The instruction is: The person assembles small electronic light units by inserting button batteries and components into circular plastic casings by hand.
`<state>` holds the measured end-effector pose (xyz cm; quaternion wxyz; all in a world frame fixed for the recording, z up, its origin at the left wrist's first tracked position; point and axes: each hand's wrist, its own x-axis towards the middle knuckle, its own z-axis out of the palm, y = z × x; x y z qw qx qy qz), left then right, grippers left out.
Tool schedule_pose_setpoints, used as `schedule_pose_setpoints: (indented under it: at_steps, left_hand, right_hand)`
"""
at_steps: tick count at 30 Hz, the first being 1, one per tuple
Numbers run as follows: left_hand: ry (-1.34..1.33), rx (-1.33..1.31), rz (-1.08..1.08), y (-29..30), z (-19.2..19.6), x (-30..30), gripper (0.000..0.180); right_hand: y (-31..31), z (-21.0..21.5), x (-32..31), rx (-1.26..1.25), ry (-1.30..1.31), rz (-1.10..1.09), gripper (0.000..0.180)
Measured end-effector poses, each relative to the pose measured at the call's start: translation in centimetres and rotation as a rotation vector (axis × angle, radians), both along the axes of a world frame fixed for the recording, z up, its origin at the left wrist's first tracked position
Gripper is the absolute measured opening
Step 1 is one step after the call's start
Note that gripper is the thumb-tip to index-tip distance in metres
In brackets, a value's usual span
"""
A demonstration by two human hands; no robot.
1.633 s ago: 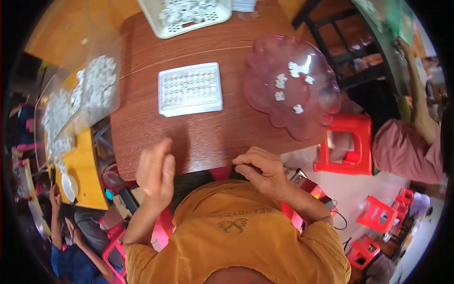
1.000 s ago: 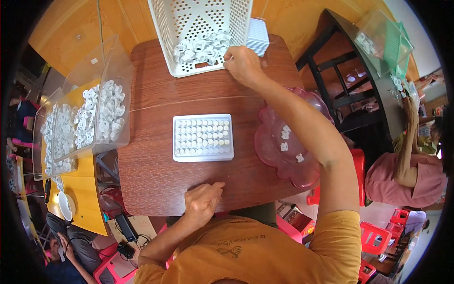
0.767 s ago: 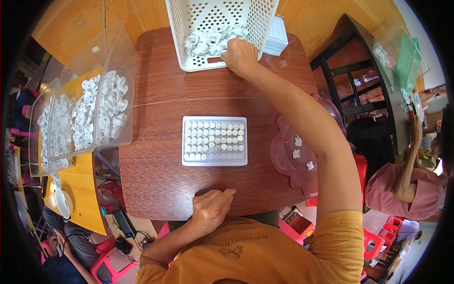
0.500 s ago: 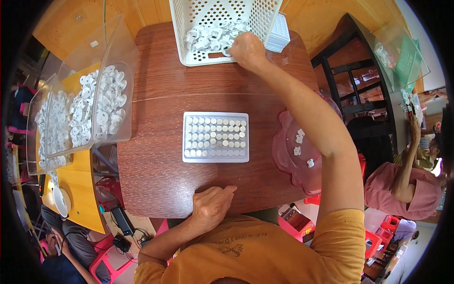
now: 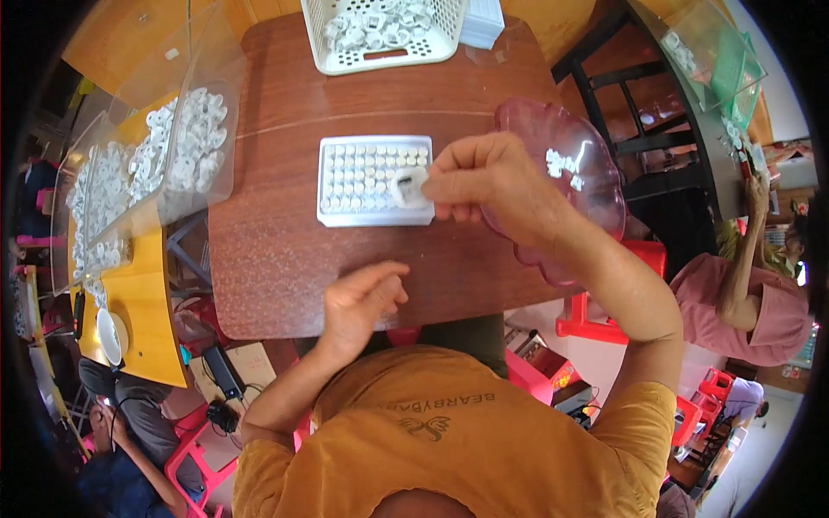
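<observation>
A small white round plastic part with a dark slot (image 5: 408,187) is pinched between the thumb and fingers of my right hand (image 5: 492,186). That hand is above the right side of a white tray (image 5: 376,220), hiding part of it. Rows of small round white pieces (image 5: 350,162) fill much of the tray. My left hand (image 5: 358,306) hovers by the table's near edge, its index finger stretched out and the others loosely bent. Nothing shows in it.
Loose white parts fill a white perforated basket (image 5: 389,60) at the far edge of the brown table (image 5: 285,268). Beside it is a stack of white trays (image 5: 482,24). A pink scalloped dish (image 5: 596,203) with several white bits stands right; a clear bin (image 5: 211,164) of white parts stands left.
My right hand has come back from the basket to the tray, now showing a white part. My left hand has lifted slightly, fingers looser. The whole view has shifted, with the table higher in it.
</observation>
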<state>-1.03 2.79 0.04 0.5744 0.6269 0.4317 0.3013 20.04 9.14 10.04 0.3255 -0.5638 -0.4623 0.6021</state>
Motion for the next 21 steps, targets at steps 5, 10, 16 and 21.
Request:
schedule_pose_setpoints:
  at_steps: [5, 10, 16, 21]
  left_hand:
    - [-0.560, -0.457, 0.161, 0.8, 2.9, -1.0, 0.033]
    - [-0.608, -0.595, 0.080, -0.2, 2.4, -1.8, 0.039]
    - [-0.679, -0.663, 0.106, -1.4, 1.8, -1.7, 0.040]
    - [-0.674, -0.708, 0.118, -2.0, 1.6, -2.4, 0.039]
  right_hand:
    - [-4.4, -0.6, -1.7, -0.072, 0.074, 0.074, 0.013]
    - [-6.1, -3.1, -2.7, -0.019, -0.042, 0.233, 0.014]
    - [-8.2, -4.6, -4.1, 0.072, 0.037, 0.013, 0.014]
    - [-9.5, -6.4, -5.1, 0.097, 0.110, -0.092, 0.011]
